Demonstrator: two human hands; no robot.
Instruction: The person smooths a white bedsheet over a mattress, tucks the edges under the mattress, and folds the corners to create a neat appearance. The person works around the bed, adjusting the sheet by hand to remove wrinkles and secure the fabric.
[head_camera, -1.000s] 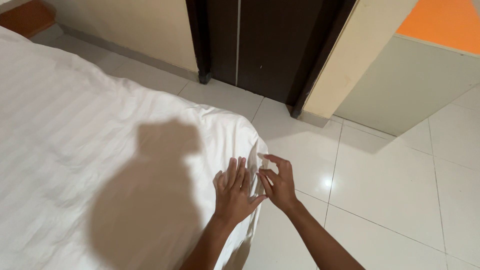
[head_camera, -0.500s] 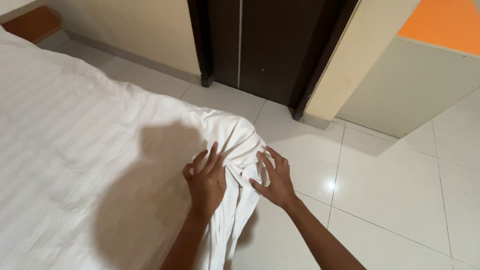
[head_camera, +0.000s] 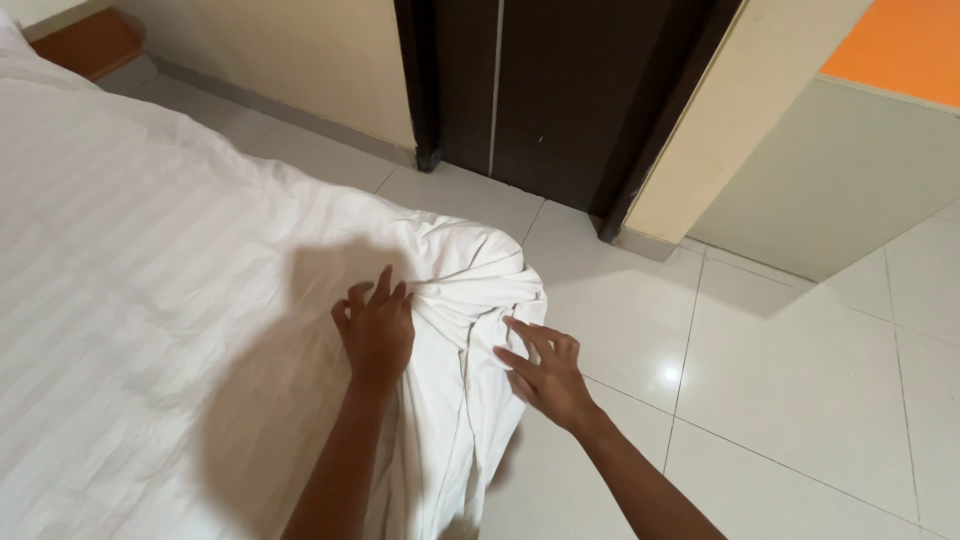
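White sheet (head_camera: 150, 260) lies smooth at left, near corner bunched; left hand (head_camera: 377, 330) presses flat, right hand (head_camera: 545, 372) splayed, touching folds.

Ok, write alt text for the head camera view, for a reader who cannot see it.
Two bare hands work at the bunched corner of a white striped sheet on a bed: the left hand presses flat on top, the right hand touches the hanging folds with spread fingers. Beyond lie a glossy white tiled floor and a dark wooden door.
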